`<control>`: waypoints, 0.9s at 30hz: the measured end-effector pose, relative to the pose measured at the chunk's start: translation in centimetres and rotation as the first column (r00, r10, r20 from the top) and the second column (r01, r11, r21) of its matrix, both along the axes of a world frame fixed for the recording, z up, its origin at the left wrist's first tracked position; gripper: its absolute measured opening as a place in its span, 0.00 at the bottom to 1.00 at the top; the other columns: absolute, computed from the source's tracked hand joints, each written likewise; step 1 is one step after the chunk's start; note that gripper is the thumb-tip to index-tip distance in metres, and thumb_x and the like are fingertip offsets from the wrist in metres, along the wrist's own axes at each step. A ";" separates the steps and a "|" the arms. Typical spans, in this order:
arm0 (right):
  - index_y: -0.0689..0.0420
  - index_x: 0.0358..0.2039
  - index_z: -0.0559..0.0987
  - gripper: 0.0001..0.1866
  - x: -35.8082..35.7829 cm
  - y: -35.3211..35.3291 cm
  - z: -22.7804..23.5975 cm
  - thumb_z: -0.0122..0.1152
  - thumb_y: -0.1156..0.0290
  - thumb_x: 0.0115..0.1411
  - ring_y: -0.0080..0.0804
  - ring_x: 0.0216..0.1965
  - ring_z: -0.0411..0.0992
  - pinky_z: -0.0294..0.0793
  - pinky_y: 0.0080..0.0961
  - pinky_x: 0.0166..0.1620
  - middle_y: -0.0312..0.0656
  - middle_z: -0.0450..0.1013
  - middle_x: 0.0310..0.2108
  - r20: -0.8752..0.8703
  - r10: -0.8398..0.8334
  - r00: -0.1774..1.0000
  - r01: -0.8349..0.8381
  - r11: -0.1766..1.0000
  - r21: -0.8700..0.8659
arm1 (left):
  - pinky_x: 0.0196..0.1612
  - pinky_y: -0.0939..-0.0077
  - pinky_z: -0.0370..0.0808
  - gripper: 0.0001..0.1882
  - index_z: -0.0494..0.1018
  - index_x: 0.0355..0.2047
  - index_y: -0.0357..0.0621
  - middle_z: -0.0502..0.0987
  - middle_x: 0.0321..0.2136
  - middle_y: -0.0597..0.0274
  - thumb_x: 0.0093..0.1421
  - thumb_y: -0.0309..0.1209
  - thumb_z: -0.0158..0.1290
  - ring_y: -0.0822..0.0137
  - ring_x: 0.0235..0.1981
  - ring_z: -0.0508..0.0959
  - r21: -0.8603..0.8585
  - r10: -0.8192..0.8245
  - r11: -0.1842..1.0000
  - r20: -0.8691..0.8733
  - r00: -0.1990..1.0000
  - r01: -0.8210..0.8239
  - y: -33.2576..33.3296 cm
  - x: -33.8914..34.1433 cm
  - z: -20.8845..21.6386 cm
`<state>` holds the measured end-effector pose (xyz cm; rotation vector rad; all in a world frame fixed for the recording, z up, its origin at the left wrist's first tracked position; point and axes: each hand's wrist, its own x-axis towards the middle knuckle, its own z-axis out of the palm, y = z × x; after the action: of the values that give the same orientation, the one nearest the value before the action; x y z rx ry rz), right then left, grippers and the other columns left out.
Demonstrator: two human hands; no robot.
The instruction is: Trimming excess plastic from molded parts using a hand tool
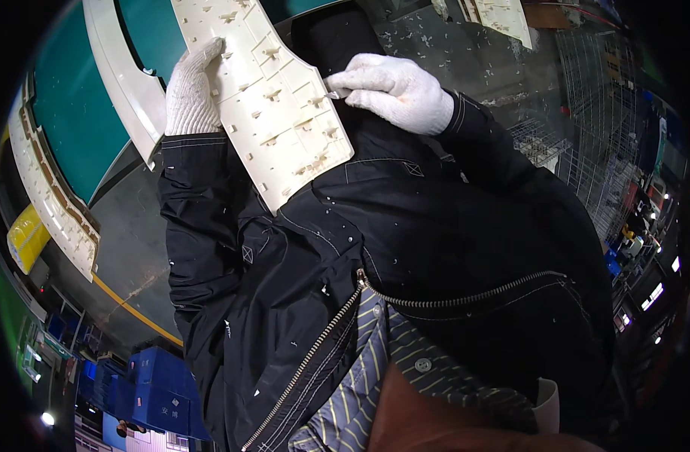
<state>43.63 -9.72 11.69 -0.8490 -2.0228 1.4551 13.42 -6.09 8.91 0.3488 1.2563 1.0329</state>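
A long cream-coloured moulded plastic panel (281, 124) with ribs, clips and posts on its upturned face lies slanted across my lap. My left hand (193, 89), in a white knitted glove, grips its left edge with the thumb laid over the ribbed face. At the panel's right edge is my right hand (394, 90), gloved the same way. Its fingers are pinched together at that edge, and whatever is between them is too small to make out. The panel's far end runs out of the picture at the top.
A green tabletop (70, 113) at left bears another smooth cream panel (119, 71). Beyond it are a further ribbed panel (55, 192) and a yellow bundle (28, 237). Small white scraps dot the grey floor (465, 71). Wire mesh cages (597, 128) stand at right, blue boxes (160, 392) lower left.
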 end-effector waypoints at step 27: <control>0.61 0.62 0.71 0.19 -0.5 6.1 -3.5 0.44 0.68 0.75 0.15 0.30 0.68 0.71 0.13 0.35 0.35 0.75 0.35 0.110 -0.272 0.956 0.294 0.891 -0.345 | 0.46 0.73 0.82 0.20 0.71 0.54 0.31 0.81 0.42 0.55 0.67 0.29 0.59 0.65 0.39 0.83 0.104 -0.177 0.971 -0.288 0.941 0.214 1.8 -1.3 0.2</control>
<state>43.18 -3.65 8.24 -1.2920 -1.6041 1.6645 12.14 -4.33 9.07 0.7294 1.3724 0.9195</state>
